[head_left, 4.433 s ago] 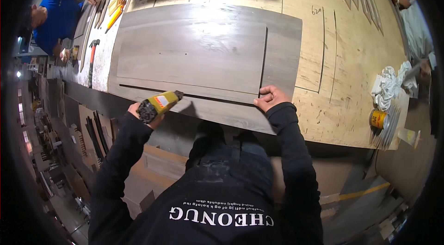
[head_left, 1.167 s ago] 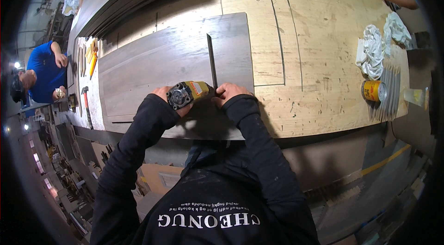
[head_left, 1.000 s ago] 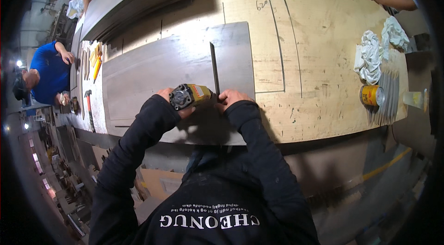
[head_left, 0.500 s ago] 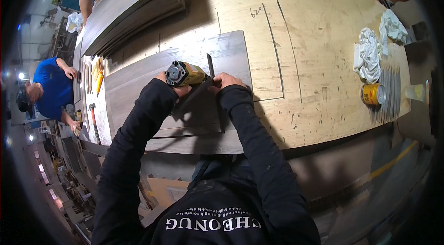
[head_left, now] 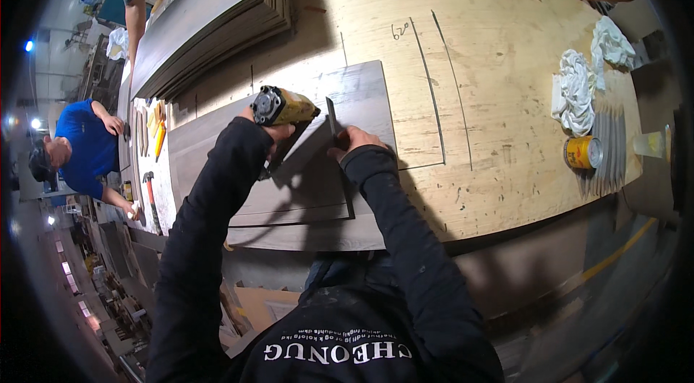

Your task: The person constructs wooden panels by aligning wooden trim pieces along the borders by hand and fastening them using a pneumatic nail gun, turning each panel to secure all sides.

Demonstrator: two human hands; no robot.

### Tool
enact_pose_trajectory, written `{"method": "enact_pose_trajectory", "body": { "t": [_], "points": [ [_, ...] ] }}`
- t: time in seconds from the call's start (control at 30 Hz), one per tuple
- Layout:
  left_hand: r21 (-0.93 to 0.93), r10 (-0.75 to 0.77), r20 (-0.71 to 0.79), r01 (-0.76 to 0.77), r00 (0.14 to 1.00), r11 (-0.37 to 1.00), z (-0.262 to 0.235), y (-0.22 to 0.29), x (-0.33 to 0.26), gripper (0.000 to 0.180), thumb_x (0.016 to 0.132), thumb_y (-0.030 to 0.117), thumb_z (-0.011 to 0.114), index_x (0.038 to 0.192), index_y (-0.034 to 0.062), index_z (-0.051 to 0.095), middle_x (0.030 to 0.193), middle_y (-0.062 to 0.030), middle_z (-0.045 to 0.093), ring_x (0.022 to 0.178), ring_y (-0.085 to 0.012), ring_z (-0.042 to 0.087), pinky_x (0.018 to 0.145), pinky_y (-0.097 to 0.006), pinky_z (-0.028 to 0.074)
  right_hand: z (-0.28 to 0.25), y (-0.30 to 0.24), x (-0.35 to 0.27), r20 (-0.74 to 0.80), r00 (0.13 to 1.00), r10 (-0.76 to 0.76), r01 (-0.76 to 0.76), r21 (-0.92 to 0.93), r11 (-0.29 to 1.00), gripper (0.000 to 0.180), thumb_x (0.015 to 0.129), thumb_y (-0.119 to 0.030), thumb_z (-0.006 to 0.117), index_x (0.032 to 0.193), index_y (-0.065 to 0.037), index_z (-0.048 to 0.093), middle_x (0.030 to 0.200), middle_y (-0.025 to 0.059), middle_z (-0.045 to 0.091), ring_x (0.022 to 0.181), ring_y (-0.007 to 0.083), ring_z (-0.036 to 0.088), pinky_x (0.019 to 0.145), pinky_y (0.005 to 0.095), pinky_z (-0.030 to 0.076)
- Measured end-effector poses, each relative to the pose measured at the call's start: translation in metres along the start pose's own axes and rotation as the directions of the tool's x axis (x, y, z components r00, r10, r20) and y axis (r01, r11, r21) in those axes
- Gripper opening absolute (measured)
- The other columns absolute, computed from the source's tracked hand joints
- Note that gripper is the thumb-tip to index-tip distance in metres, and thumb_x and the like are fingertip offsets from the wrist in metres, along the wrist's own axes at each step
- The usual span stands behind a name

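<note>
Standing at the near edge of a broad, pale plywood desk (head_left: 506, 188), reaching over it with both arms in dark sleeves. Facing a thick stack of grey boards (head_left: 210, 14) lying toward the desk's far left corner. Working across from a person in a blue top (head_left: 83, 148) beyond the left edge. Leaning over a flat grey panel (head_left: 289, 206) lying left of the desk's middle, along the near edge, and casting a dark shadow on it. Having, toward the right edge, a fan of slim grey strips (head_left: 611, 144) lying side by side, with crumpled white cloths (head_left: 576, 94) lying just beyond.

Gripping a yellow-and-black nail gun (head_left: 289, 108) above the panel in the left hand (head_left: 278, 133), clamping the fingers around it and pointing its narrow end rightward. Bringing the right hand (head_left: 359, 139) to a narrow dark strip (head_left: 331, 114) running across the panel toward the near edge; bending the fingers close together at its right side, being unable to tell between pinching and merely touching. Seeing a red-handled hammer (head_left: 152, 195) lying near the left edge, a yellow cutter (head_left: 160, 141) lying farther up that side, and a yellow can (head_left: 583, 152) resting beside the slim strips.
</note>
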State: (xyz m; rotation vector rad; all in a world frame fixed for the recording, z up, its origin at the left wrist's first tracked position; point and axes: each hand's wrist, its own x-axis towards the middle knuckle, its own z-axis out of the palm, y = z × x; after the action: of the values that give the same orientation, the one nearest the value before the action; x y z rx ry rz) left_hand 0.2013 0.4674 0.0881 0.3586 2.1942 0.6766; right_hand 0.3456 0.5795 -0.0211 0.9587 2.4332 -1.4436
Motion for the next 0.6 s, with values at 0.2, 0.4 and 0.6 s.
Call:
{"method": "enact_pose_trajectory", "body": {
  "t": [0.2, 0.4, 0.6],
  "points": [
    [0.053, -0.101, -0.079, 0.105, 0.992, 0.993, 0.001, 0.011, 0.012, 0.033, 0.069, 0.016, 0.068, 0.096, 0.0003, 0.058, 0.049, -0.0054, 0.051, 0.037, -0.012, 0.047, 0.035, -0.026, 0.041, -0.001, -0.003, 0.005, 0.039, 0.996, 0.085, -0.084, -0.008, 0.996, 0.043, 0.065, -0.034, 0.067, 0.099, -0.008, 0.057, 0.093, 0.0112, 0.062, 0.09, 0.0284, 0.057, 0.08, 0.0366, 0.044],
    [0.069, -0.091, -0.075, 0.097, 0.993, 0.993, 0.004, 0.016, 0.011, 0.034, 0.068, 0.016, 0.069, 0.097, 0.0011, 0.058, 0.049, -0.0042, 0.05, 0.037, -0.0119, 0.045, 0.036, -0.026, 0.041, -0.001, -0.003, 0.005, 0.04, 0.994, 0.098, -0.097, -0.011, 0.995, 0.045, 0.065, -0.033, 0.067, 0.099, -0.007, 0.057, 0.095, 0.012, 0.061, 0.091, 0.0287, 0.056, 0.081, 0.0366, 0.043],
    [0.099, 0.074, -0.085, -0.066, 0.994, 0.993, 0.004, 0.009, 0.014, 0.031, 0.069, 0.015, 0.068, 0.095, 0.0017, 0.059, 0.049, -0.0035, 0.05, 0.037, -0.0112, 0.045, 0.035, -0.026, 0.041, 0.0, -0.002, 0.004, 0.043, 0.994, 0.103, -0.102, -0.019, 0.995, 0.046, 0.065, -0.034, 0.067, 0.101, -0.007, 0.056, 0.098, 0.0135, 0.06, 0.093, 0.0296, 0.056, 0.082, 0.0372, 0.043]
  ]
}}
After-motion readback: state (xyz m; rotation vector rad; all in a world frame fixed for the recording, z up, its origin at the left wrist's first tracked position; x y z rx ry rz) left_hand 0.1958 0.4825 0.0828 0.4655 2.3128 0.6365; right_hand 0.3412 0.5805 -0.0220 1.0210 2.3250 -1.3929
